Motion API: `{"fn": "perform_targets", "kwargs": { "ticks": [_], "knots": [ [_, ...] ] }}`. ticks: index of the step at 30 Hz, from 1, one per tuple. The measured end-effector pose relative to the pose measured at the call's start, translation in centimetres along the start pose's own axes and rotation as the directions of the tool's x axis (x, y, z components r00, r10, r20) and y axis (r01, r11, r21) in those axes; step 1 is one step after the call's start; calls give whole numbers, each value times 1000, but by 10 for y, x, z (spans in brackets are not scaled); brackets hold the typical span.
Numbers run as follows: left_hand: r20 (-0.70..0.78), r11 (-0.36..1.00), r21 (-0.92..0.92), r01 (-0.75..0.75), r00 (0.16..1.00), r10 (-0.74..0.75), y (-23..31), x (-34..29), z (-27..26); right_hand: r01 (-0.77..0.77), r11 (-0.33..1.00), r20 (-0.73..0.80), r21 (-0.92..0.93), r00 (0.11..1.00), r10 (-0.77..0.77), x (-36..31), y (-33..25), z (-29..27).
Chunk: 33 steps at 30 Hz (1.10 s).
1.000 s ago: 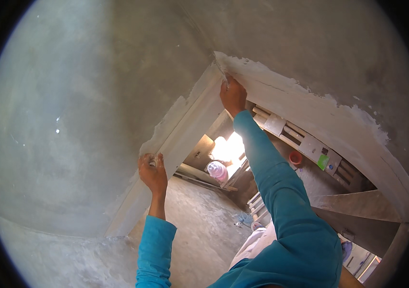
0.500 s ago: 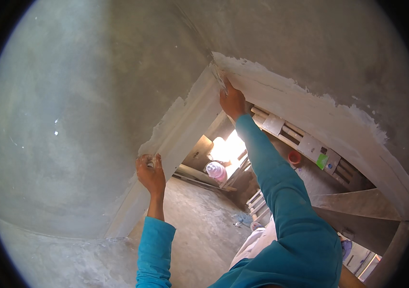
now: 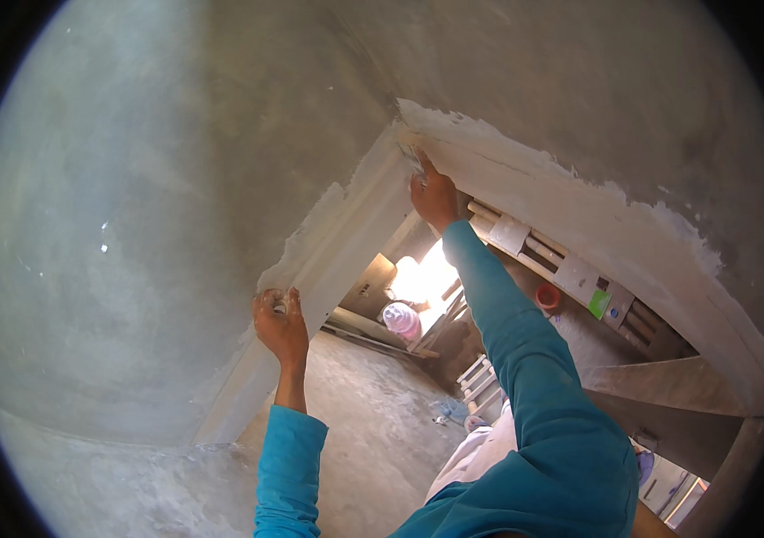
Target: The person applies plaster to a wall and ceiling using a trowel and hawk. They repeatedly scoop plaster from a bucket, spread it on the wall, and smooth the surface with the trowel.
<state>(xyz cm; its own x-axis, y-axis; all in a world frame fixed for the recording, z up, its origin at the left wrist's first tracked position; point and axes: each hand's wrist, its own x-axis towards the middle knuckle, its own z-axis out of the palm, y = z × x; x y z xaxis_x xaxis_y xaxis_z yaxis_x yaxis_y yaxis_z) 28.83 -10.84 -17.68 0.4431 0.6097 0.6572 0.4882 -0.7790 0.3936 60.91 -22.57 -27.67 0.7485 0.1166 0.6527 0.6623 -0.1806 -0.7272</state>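
Note:
My right hand (image 3: 435, 199), arm stretched far forward, grips a putty knife (image 3: 413, 158) with its index finger extended along it. The thin blade lies against the corner where two bands of whitish plaster (image 3: 355, 224) meet. My left hand (image 3: 281, 325) is closed at the lower part of the left band, its fingers curled up against the band's edge. Pale smears mark those fingers, and something whitish shows between thumb and fingers; what it is, I cannot make out. Ragged putty edges run along both bands where they border the grey surface (image 3: 158, 179).
Beyond the bands, a pinkish-white container (image 3: 401, 319) stands near a bright opening. A red bucket (image 3: 548, 296) is farther right, beside wooden slats with a green patch (image 3: 599, 303). A concrete beam (image 3: 669, 381) crosses at right; pale cloth (image 3: 480, 457) lies below my right arm.
The putty knife and my right hand have shifted slightly down, away from the tip of the corner. My left hand stays in place.

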Motion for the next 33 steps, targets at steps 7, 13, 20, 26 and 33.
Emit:
{"fn": "perform_targets", "kwargs": {
  "ticks": [7, 13, 20, 26, 33],
  "knots": [
    [0, 999, -40, -10, 1000, 10, 0, 0, 0, 33, 999, -39, -14, 999, -34, -11, -5, 1],
    [-4, 999, 37, -15, 1000, 15, 1, -2, -2, -171, 952, 133, 255, 981, 141, -67, -39, 6],
    [15, 989, 147, 18, 1000, -21, 5, -8, -1, -203, 901, 54, 384, 979, 198, -67, -63, 19],
    [-7, 979, 203, 22, 1000, -21, 9, -9, 3, -297, 883, -1, 364, 948, 319, -48, -57, 11],
    [-12, 966, 258, 7, 1000, -4, 8, -8, 7, -167, 950, -232, 265, 945, 231, -14, -37, 12]
  ]
}}
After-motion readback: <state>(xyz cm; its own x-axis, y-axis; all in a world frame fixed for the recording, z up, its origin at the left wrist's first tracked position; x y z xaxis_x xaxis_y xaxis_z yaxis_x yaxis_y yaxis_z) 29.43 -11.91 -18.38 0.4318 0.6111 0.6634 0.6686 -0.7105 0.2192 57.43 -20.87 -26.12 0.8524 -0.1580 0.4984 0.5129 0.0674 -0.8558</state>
